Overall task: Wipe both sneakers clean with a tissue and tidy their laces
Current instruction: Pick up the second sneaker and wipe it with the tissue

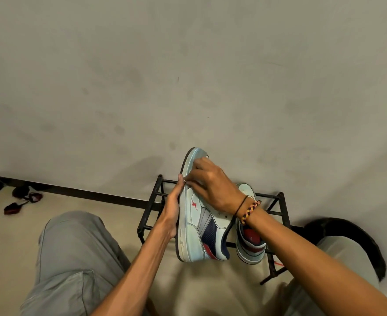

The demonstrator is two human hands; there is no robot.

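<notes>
A small red logo mark sits on the side panel of the pale blue and white leather sneaker point(196, 215) held at the centre of the frame; its shape cannot be read as letters. The sneaker is turned on its side, toe toward the top of the frame, dark sole facing left. The left hand point(173, 210) lies flat along that sole with straight fingers, supporting it. The right hand point(207, 184) curls over the toe area, fingertips pinching at the upper; whether a tissue is in them cannot be told. Just right of it, the second pale blue sneaker with a red lining point(249, 233) rests on the black metal shoe rack point(276, 224). A braided bracelet point(249, 212) circles the right wrist.
</notes>
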